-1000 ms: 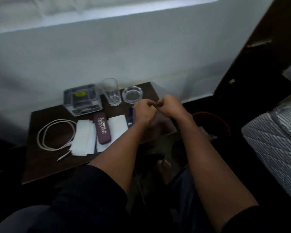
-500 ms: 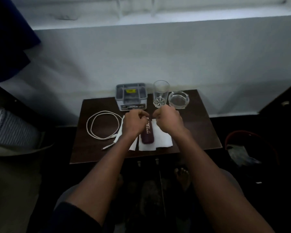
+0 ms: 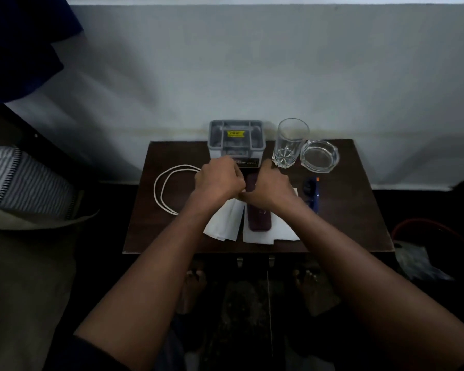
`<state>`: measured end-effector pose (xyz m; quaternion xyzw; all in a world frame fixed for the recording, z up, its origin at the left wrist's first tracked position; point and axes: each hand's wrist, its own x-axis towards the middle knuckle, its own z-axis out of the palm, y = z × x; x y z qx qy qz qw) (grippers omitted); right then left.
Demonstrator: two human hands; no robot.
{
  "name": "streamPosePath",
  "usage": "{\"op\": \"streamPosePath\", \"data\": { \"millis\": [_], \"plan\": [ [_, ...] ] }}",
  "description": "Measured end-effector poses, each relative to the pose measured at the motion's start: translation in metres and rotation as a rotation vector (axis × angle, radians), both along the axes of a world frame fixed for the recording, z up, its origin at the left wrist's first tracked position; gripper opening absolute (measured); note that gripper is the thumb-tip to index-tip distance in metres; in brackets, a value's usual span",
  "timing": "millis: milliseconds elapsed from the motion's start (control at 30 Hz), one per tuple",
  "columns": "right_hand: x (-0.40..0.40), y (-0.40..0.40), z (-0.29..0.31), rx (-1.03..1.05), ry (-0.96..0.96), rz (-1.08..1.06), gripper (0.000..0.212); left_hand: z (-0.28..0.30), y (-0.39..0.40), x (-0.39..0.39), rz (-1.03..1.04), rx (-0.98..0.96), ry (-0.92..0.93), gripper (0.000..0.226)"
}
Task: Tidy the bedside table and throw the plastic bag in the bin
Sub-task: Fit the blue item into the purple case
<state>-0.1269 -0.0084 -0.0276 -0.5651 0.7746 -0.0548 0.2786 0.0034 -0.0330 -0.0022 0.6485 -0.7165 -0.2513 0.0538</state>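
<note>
On the dark bedside table lie white tissues with a maroon case on top of them. My left hand and my right hand hover side by side over the case and tissues, fingers curled downward and thumbs nearly touching. Their fingertips are hidden, so any grip is unclear. A grey organiser box, a drinking glass and a glass ashtray line the back edge. A crumpled plastic bag sits in the red-rimmed bin to the right.
A coiled white cable lies on the table's left part and a blue pen on the right. A striped pillow is on the bed at left. The wall stands directly behind the table. My bare feet show under the front edge.
My view has swung from the right back to face the table squarely. Both hands moved from the table's right edge to its centre, over the case and tissues.
</note>
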Motion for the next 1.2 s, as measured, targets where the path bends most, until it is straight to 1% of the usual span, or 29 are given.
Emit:
{"op": "streamPosePath", "data": {
  "millis": [100,200,267,333,367,400,500,533,567,633,767,833,900,1000,1133,1200],
  "plan": [
    [0.003,0.001,-0.003,0.000,-0.015,0.002,0.089,0.002,0.002,-0.006,-0.026,0.022,-0.037,0.024],
    [0.000,0.001,0.004,-0.022,-0.078,-0.020,0.077,0.002,0.002,-0.004,-0.028,0.035,-0.047,0.024],
    [-0.008,-0.002,0.014,-0.031,-0.133,-0.049,0.071,-0.002,0.003,-0.002,-0.027,0.057,-0.028,0.022],
    [-0.018,-0.004,0.021,-0.043,-0.216,-0.082,0.061,-0.008,0.004,0.000,-0.022,0.099,0.007,0.027],
    [-0.024,-0.005,0.024,-0.051,-0.276,-0.096,0.056,-0.010,0.005,0.000,-0.015,0.133,0.048,0.032],
    [-0.029,-0.004,0.025,-0.054,-0.352,-0.111,0.052,-0.012,0.005,0.000,0.007,0.183,0.138,0.035],
    [-0.037,0.000,0.024,-0.037,-0.569,-0.136,0.046,-0.012,0.009,-0.004,0.177,0.422,0.569,0.036],
    [-0.038,0.001,0.023,-0.026,-0.612,-0.129,0.046,-0.011,0.010,-0.005,0.232,0.472,0.661,0.035],
    [-0.039,0.002,0.022,-0.014,-0.649,-0.118,0.047,-0.012,0.011,-0.006,0.274,0.496,0.716,0.034],
    [-0.042,0.004,0.020,0.014,-0.715,-0.104,0.047,-0.017,0.013,-0.007,0.319,0.513,0.767,0.030],
    [-0.048,0.010,0.021,0.055,-0.813,-0.082,0.037,-0.021,0.013,-0.011,0.325,0.562,0.820,0.025],
    [-0.051,0.011,0.022,0.046,-0.841,-0.098,0.040,-0.021,0.012,-0.013,0.315,0.570,0.842,0.026],
    [-0.054,0.012,0.025,0.047,-0.883,-0.133,0.051,-0.019,0.011,-0.014,0.311,0.589,0.897,0.026],
    [-0.057,0.015,0.030,0.081,-0.918,-0.155,0.060,-0.015,0.013,-0.017,0.299,0.611,0.974,0.019],
    [-0.056,0.015,0.028,0.096,-0.921,-0.215,0.068,-0.013,0.015,-0.022,0.275,0.615,0.989,0.020],
    [-0.057,0.014,0.027,0.123,-0.925,-0.221,0.066,-0.014,0.015,-0.023,0.260,0.630,0.975,0.019]
  ]
}}
